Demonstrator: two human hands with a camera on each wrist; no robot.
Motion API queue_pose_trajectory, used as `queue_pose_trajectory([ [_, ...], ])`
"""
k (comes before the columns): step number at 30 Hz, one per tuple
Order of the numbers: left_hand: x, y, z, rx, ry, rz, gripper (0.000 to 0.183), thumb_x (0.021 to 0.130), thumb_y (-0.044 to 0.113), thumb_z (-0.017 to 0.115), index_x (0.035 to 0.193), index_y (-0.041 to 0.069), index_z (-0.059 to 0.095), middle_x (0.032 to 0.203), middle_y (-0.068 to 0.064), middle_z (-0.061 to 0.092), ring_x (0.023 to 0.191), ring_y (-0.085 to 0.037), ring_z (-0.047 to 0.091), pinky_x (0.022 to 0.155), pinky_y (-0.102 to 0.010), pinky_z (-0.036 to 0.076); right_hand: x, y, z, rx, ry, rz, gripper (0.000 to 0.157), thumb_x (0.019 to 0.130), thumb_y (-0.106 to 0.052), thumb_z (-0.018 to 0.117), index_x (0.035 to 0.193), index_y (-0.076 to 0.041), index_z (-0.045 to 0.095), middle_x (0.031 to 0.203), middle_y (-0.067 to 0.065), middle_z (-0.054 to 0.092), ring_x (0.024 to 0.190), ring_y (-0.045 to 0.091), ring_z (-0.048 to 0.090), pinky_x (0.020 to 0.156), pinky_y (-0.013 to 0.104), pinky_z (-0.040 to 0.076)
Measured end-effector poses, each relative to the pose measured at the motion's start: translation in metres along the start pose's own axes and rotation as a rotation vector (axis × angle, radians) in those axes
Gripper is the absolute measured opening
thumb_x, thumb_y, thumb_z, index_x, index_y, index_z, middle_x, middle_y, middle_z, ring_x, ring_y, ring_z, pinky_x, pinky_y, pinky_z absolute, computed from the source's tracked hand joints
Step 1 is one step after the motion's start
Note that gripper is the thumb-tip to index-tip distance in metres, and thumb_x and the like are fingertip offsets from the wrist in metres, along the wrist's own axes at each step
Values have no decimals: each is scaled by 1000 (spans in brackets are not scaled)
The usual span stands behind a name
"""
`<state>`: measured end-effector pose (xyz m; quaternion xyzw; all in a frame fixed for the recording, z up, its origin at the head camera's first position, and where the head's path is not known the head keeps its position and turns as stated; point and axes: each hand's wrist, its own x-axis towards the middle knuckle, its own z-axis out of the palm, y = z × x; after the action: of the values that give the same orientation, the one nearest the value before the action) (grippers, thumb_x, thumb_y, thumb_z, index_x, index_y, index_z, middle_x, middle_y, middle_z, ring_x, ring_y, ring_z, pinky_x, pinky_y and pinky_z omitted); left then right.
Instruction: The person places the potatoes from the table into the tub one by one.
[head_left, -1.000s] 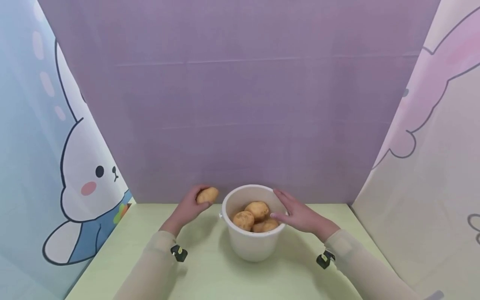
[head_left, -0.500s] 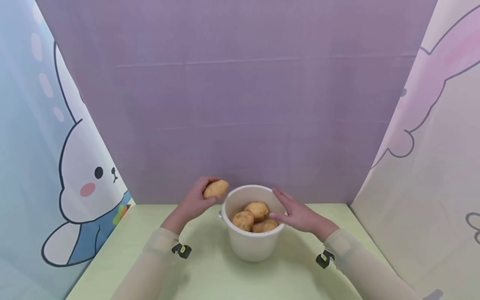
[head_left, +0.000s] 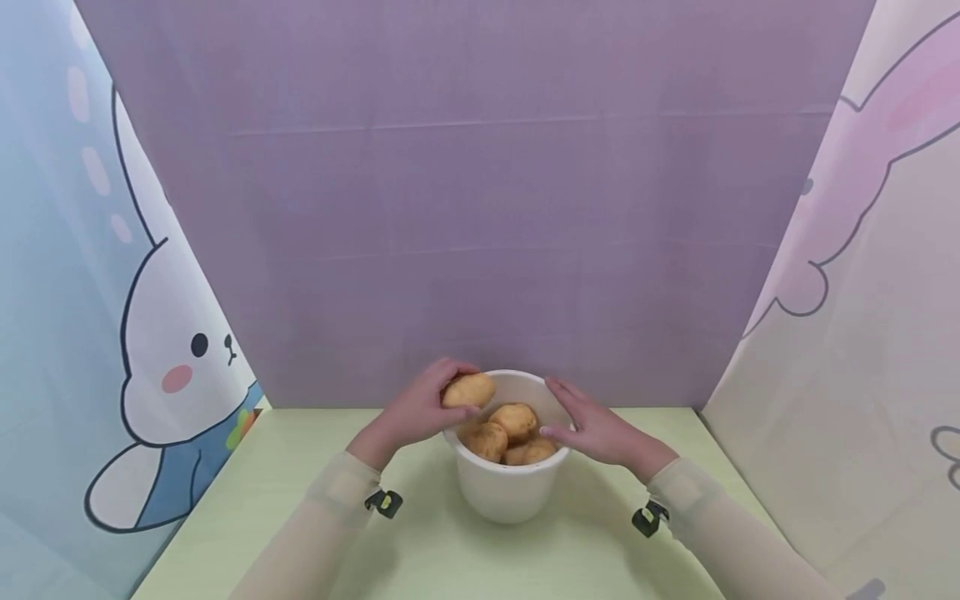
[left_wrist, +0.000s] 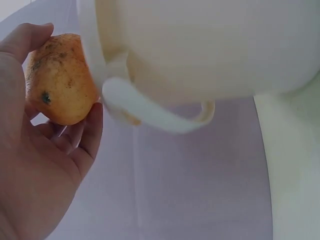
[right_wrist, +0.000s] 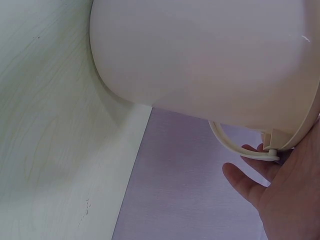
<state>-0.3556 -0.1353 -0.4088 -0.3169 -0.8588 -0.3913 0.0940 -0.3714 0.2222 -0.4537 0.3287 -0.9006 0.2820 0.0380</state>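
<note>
My left hand [head_left: 429, 407] holds a potato [head_left: 469, 391] between thumb and fingers, over the left side of the rim of a white bucket [head_left: 501, 493]. In the left wrist view that potato [left_wrist: 64, 82] shows dark spots and sits beside the bucket rim. Several potatoes [head_left: 513, 422] lie inside the bucket. My right hand [head_left: 600, 429] rests against the right side of the rim, its fingers fairly straight. In the right wrist view, fingers of the right hand [right_wrist: 287, 195] lie loosely outside the bucket, near the handle [right_wrist: 235, 145].
The bucket stands upright on a pale green table [head_left: 420, 546]. A purple cloth [head_left: 480, 208] hangs behind it. Cloths with cartoon animals stand at the left [head_left: 172, 358] and right [head_left: 862, 375]. A small black camera is strapped to each wrist.
My left hand has carried the potato rightward, from beside the bucket to over its left rim. The right hand and the bucket have stayed in place.
</note>
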Motion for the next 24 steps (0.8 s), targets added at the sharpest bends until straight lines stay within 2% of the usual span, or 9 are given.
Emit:
queue_pose_trajectory([
  [5, 5, 9, 16, 67, -72, 12, 59, 94, 38, 88, 145, 21, 66, 136, 5, 64, 119, -16, 63, 102, -43, 56, 0, 0, 0, 5, -5, 21, 97, 106, -61, 64, 177, -10, 22, 179, 20, 27, 159, 47, 36, 120, 70, 39],
  [9, 9, 15, 25, 97, -107, 13, 60, 94, 39, 89, 146, 22, 66, 138, 6, 63, 120, -14, 62, 103, -41, 56, 0, -1, 0, 13, -5, 20, 98, 105, -62, 65, 177, -10, 23, 179, 19, 27, 160, 45, 35, 121, 70, 38],
  [24, 17, 20, 35, 144, -170, 45, 56, 93, 39, 88, 142, 24, 67, 140, 5, 62, 116, -14, 63, 97, -37, 57, -1, -3, -1, 15, -13, 31, 98, 105, -63, 65, 177, -12, 22, 180, 18, 26, 160, 46, 35, 121, 70, 38],
])
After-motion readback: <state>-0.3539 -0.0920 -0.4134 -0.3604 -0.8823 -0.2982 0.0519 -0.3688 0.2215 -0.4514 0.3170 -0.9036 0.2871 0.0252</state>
